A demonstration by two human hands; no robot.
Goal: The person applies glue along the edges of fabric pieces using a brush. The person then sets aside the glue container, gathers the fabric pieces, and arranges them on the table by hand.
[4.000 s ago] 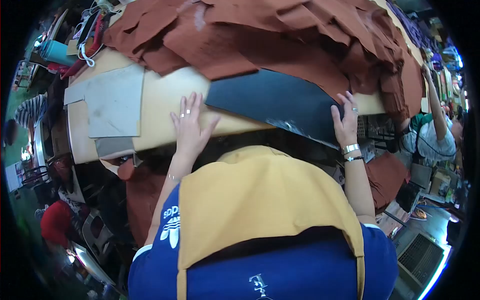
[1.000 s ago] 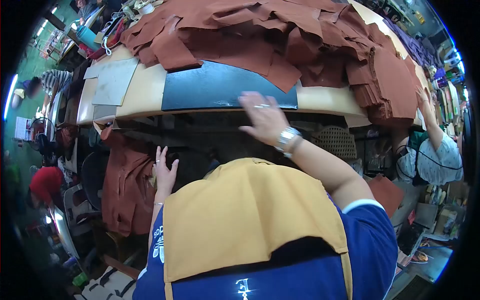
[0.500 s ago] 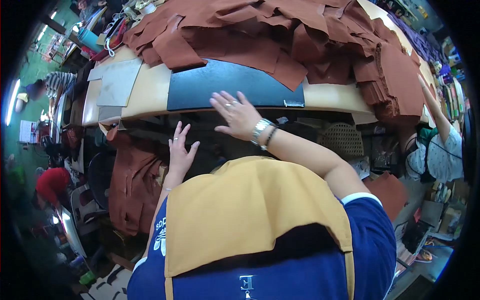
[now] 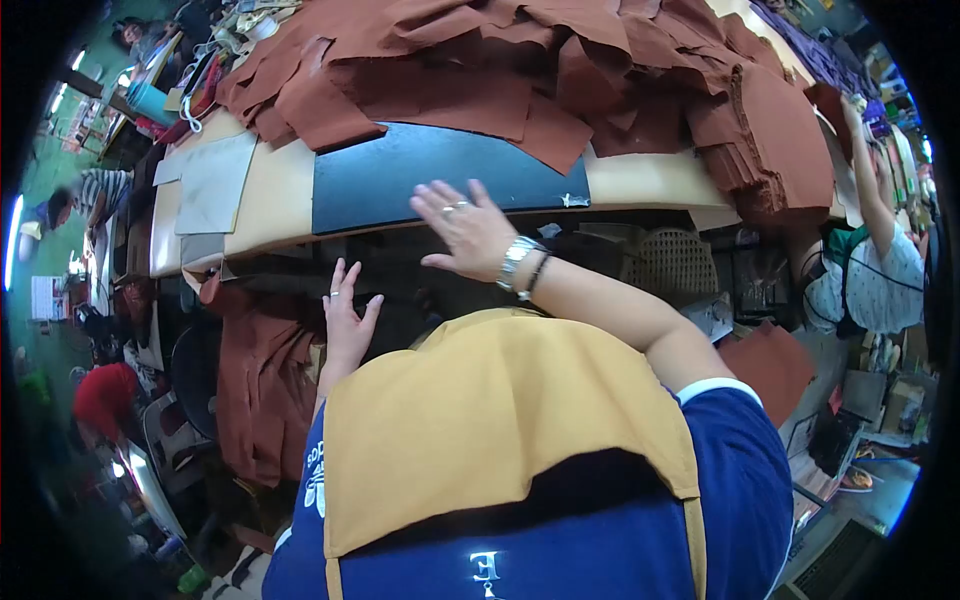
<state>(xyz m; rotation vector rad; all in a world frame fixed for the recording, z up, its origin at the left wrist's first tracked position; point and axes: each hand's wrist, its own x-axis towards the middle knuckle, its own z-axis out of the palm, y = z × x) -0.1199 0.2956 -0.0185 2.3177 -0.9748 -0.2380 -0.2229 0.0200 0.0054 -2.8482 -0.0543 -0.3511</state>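
Note:
My right hand (image 4: 470, 225) is open with its fingers apart, at the front edge of a dark board (image 4: 440, 172) on the table. Nothing shows in its fingers; whether it touches the board I cannot tell. My left hand (image 4: 346, 308) is also open and empty, lower and further left, in front of the table edge. Reddish-brown cut pieces (image 4: 480, 90), cloth or leather, lie heaped behind the board and partly over its back edge. A neater stack of the same pieces (image 4: 770, 150) hangs over the table's front at the right.
Grey-white card sheets (image 4: 215, 185) lie on the pale table (image 4: 275, 190) to the left. More reddish-brown material (image 4: 255, 380) hangs below at left. A woven chair back (image 4: 670, 270) stands under the table. At right, another person's arm (image 4: 875, 175) reaches to the table; other people are at left.
The view has shifted slightly, so the table and board appear further left. Both my hands stay open in nearly the same pose. The person at right has raised an arm, with a reddish-brown piece by the hand.

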